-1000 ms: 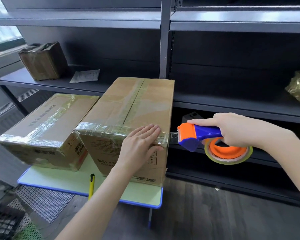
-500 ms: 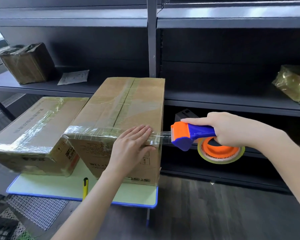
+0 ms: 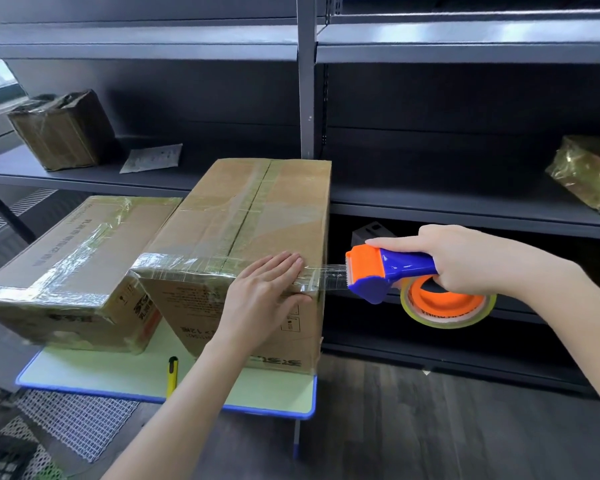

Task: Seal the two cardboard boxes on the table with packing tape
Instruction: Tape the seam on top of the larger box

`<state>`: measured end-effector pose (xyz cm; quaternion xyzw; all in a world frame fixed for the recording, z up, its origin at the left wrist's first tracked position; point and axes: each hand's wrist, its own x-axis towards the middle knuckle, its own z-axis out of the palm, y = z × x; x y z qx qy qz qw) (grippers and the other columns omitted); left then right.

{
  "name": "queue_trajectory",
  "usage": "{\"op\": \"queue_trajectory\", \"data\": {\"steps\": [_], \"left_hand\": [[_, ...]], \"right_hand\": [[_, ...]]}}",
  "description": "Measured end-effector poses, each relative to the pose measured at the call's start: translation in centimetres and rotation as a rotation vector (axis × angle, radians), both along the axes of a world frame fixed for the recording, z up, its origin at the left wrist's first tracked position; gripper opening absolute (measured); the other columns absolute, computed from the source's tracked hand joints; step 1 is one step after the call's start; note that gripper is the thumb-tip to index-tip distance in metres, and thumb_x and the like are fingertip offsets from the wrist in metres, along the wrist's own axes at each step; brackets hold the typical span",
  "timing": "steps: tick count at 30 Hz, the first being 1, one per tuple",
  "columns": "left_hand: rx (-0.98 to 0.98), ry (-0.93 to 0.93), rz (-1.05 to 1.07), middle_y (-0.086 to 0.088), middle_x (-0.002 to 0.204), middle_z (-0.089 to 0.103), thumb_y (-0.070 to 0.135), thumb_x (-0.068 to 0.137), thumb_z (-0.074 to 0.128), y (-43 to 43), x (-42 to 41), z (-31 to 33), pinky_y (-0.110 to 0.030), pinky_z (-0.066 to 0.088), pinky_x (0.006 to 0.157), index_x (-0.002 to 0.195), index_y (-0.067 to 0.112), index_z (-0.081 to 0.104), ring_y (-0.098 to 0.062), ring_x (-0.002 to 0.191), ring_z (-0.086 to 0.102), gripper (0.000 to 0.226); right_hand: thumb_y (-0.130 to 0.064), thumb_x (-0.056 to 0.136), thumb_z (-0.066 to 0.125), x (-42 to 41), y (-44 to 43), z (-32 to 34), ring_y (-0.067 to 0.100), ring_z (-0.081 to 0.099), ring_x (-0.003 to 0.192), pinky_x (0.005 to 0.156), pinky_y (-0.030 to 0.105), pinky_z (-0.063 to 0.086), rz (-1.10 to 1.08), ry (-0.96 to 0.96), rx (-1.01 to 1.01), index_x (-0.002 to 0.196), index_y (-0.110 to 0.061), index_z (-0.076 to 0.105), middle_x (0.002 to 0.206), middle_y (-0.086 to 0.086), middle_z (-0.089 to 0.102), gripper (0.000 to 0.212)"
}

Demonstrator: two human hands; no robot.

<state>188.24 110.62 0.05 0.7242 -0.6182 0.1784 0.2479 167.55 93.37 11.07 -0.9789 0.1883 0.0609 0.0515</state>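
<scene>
On the tabletop (image 3: 118, 372) two cardboard boxes are counted, the left box (image 3: 84, 244) and the taller right box (image 3: 250, 209), set side by side and both already banded with tape. Little has shifted over the last second: one tape dispenser (image 3: 378, 271) is kept gripped in the right hand (image 3: 465, 261) just off the right box's near corner, and the left hand (image 3: 264, 292), fingers straight, is kept pressed flat on the strip (image 3: 329, 277). The strip is judged still uncut. One roll (image 3: 447, 306) and one yellow pen (image 3: 172, 375) are counted.

Left hand (image 3: 260, 296) and right hand (image 3: 465, 261) both bare. Forearms (image 3: 187, 393) bare as far as the frame shows them (left runs to bottom centre, right to lower right edge). Fingernails short.
</scene>
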Motion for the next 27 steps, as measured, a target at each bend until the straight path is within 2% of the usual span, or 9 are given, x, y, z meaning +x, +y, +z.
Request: {"op": "queue_trajectory", "data": {"steps": [6, 10, 13, 18, 20, 24, 27], "left_hand": [[-0.006, 0.016, 0.011, -0.004, 0.12, 0.064, 0.034, 0.072, 0.078, -0.1, 0.2, -0.3, -0.038, 0.04, 0.102, 0.117, 0.007, 0.066, -0.02, 0.117, 0.058, 0.053], [0.009, -0.004, 0.007, -0.006, 0.119, 0.065, 0.033, 0.071, 0.08, -0.3, 0.1, -0.3, -0.04, 0.042, 0.101, 0.116, 0.007, 0.067, -0.021, 0.116, 0.058, 0.053], [0.023, -0.01, 0.002, -0.006, 0.122, 0.063, 0.034, 0.073, 0.079, -0.2, -0.1, -0.3, -0.042, 0.046, 0.099, 0.118, 0.008, 0.065, -0.022, 0.118, 0.057, 0.054], [0.099, -0.029, -0.013, -0.008, 0.13, 0.058, 0.05, 0.08, 0.063, 0.4, -0.6, 0.0, -0.037, 0.038, 0.107, 0.129, 0.025, 0.058, -0.022, 0.124, 0.052, 0.055], [0.104, 0.002, -0.015, -0.009, 0.131, 0.058, 0.044, 0.081, 0.061, 0.5, -0.7, 0.3, -0.037, 0.037, 0.107, 0.126, 0.026, 0.06, -0.023, 0.125, 0.052, 0.048], [0.131, 0.055, -0.004, -0.009, 0.132, 0.056, 0.031, 0.079, 0.059, 0.6, -1.1, 0.6, -0.037, 0.036, 0.108, 0.125, 0.025, 0.062, -0.023, 0.126, 0.05, 0.046], [0.165, 0.057, 0.003, -0.008, 0.135, 0.054, 0.026, 0.076, 0.053, 0.7, -1.2, 1.0, -0.034, 0.03, 0.11, 0.127, 0.025, 0.06, -0.024, 0.129, 0.047, 0.051]], "right_hand": [[-0.005, 0.087, 0.048, -0.5, -0.4, 0.2, 0.007, 0.044, 0.073, 0.063, 0.023, 0.037, -0.024, 0.019, -0.002, 0.124, -0.07, 0.0, 0.083, -0.009, 0.039, 0.089], [-0.007, 0.085, 0.047, -0.8, -0.7, 0.2, 0.007, 0.044, 0.069, 0.053, 0.02, 0.028, -0.051, 0.031, -0.078, 0.126, -0.071, -0.002, 0.081, -0.01, 0.038, 0.09], [-0.007, 0.084, 0.044, 0.3, -0.4, -0.6, 0.007, 0.041, 0.066, 0.053, 0.02, 0.027, -0.074, 0.085, -0.148, 0.133, -0.066, 0.006, 0.079, -0.011, 0.036, 0.086], [-0.003, 0.082, 0.044, 2.6, -0.2, -1.9, 0.008, 0.041, 0.064, 0.056, 0.023, 0.035, -0.064, 0.19, -0.144, 0.135, -0.062, 0.015, 0.076, -0.014, 0.036, 0.085], [-0.002, 0.082, 0.045, 3.3, 0.0, -2.0, 0.008, 0.041, 0.063, 0.054, 0.023, 0.036, -0.055, 0.223, -0.161, 0.136, -0.061, 0.018, 0.077, -0.014, 0.04, 0.085], [-0.002, 0.084, 0.044, 4.9, 1.2, -1.9, 0.006, 0.035, 0.059, 0.048, 0.023, 0.025, -0.046, 0.263, -0.192, 0.137, -0.058, 0.021, 0.073, -0.012, 0.035, 0.08], [-0.006, 0.088, 0.041, 5.9, 1.9, -2.0, 0.013, 0.04, 0.069, 0.058, 0.026, 0.028, 0.011, 0.239, -0.297, 0.138, -0.056, 0.022, 0.083, -0.006, 0.039, 0.073]]}}
